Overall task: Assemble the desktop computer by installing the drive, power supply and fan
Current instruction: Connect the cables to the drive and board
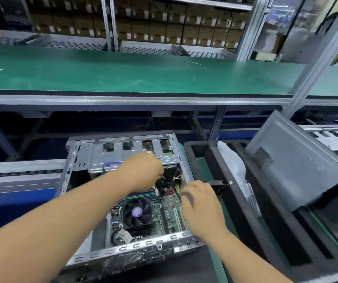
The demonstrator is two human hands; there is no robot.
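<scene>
Side panel (299,166) right of open case (123,248)

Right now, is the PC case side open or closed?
Open. The computer case lies on its side with no cover; its motherboard and CPU fan are exposed, and both hands reach inside.

green shelf mat (135,76), silver case (123,249), black fan (137,213).

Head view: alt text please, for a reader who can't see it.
Both hands, left hand and right hand, reach into an open computer case, working black cables above the motherboard's CPU fan. A grey side panel leans to the right.
</scene>
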